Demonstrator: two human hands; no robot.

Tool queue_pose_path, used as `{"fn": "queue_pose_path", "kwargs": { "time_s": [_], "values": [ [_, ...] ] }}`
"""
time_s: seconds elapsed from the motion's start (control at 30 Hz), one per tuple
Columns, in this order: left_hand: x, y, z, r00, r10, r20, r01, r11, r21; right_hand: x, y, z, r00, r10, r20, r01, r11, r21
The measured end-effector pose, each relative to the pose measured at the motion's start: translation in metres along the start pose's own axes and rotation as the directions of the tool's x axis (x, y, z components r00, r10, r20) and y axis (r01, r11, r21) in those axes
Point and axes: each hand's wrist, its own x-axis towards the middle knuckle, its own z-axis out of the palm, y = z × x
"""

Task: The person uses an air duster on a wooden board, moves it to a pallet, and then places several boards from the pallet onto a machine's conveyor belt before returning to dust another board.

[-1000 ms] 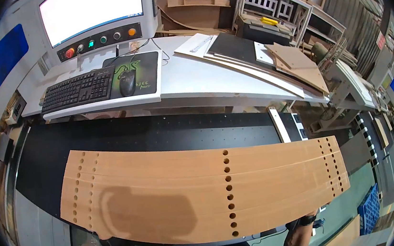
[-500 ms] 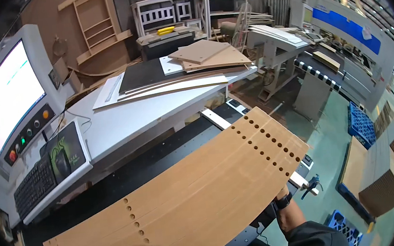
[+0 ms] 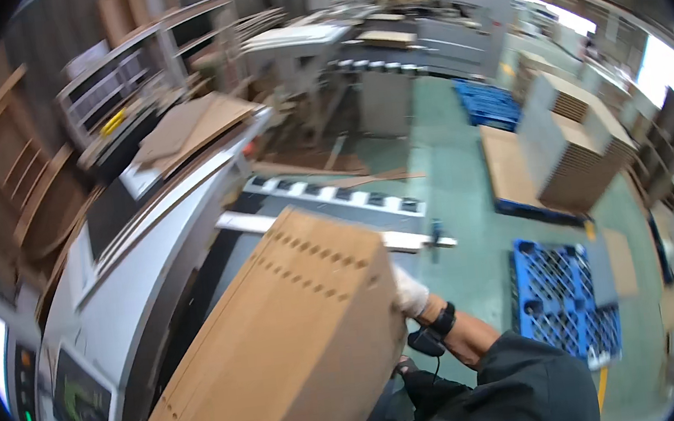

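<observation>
A long brown wooden panel [image 3: 269, 341] with rows of round holes slants across the lower middle, over the dark machine bed. My right hand [image 3: 410, 292], in a white glove, grips its right edge close to the far end; the fingers are partly hidden by the panel and blurred. A black band [image 3: 444, 319] with a small dark device goes round my right wrist. My left hand is out of view.
A white table [image 3: 153, 254] with stacked boards stands to the left. On the green floor at right lie a blue plastic pallet [image 3: 556, 302] and a pallet with stacked grey panels [image 3: 572, 145]. A white bar with a clamp [image 3: 437, 237] crosses beyond the panel.
My view has swung right. The panel's far end now appears further left and tilted, and my right hand shows more fully at its edge.
</observation>
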Motion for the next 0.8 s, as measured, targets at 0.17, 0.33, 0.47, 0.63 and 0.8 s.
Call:
{"fn": "queue_pose_path", "kwargs": {
  "time_s": [0.17,0.33,0.47,0.63,0.8],
  "values": [
    [0.053,-0.031,0.1,0.958,-0.234,0.165,0.232,0.972,0.033,-0.066,-0.049,0.016,0.996,-0.011,-0.085,0.028,0.98,0.195],
    [0.053,-0.059,0.188,0.878,-0.418,0.234,0.388,0.907,0.165,-0.169,-0.065,-0.011,0.949,0.027,-0.315,0.062,0.961,0.271],
    [0.043,-0.083,0.262,0.811,-0.531,0.245,0.448,0.833,0.324,-0.253,-0.065,-0.043,0.869,0.002,-0.495,0.167,0.941,0.296],
    [0.021,-0.119,0.373,0.752,-0.614,0.241,0.44,0.739,0.51,-0.36,-0.058,-0.091,0.748,-0.037,-0.662,0.313,0.9,0.303],
    [-0.023,-0.173,0.469,0.727,-0.647,0.228,0.418,0.682,0.6,-0.484,-0.054,-0.136,0.55,-0.068,-0.832,0.39,0.903,0.183]
  ]
}}
